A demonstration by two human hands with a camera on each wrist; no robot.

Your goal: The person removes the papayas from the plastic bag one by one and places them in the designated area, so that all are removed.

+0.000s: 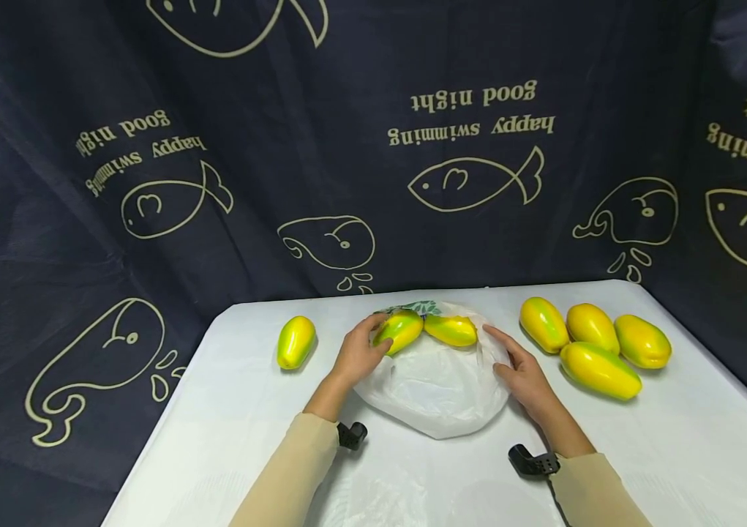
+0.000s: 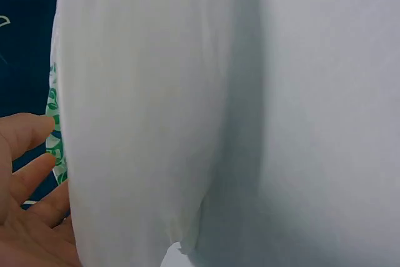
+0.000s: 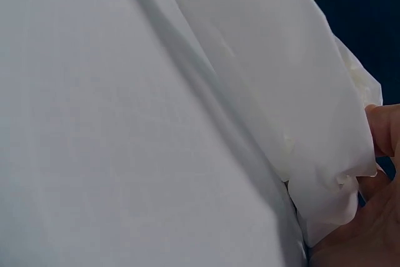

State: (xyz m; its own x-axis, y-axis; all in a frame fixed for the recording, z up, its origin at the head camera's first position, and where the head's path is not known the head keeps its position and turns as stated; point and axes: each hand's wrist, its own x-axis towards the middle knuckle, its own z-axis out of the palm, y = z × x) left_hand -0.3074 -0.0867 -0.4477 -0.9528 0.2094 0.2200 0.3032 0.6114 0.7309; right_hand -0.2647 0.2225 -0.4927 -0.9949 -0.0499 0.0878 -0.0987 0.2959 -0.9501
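A white plastic bag (image 1: 439, 399) with a green leaf print lies in the middle of the table, its mouth spread. Two yellow-green papayas show at its far side, a left papaya (image 1: 402, 331) and a right papaya (image 1: 453, 331). My left hand (image 1: 358, 351) has thumb and fingers round the left papaya's near end, at the bag's left side. The bag's rim is pinched by my right hand (image 1: 523, 369) at the right. In the left wrist view, white plastic hides part of the left hand (image 2: 31, 198). Bag plastic lies between thumb and fingers of the right hand (image 3: 375, 217).
One loose papaya (image 1: 296, 342) lies left of the bag. Several more papayas (image 1: 600, 369) sit grouped to its right on the white table (image 1: 235, 454). A dark curtain (image 1: 248, 146) printed with fish and whales hangs behind the table.
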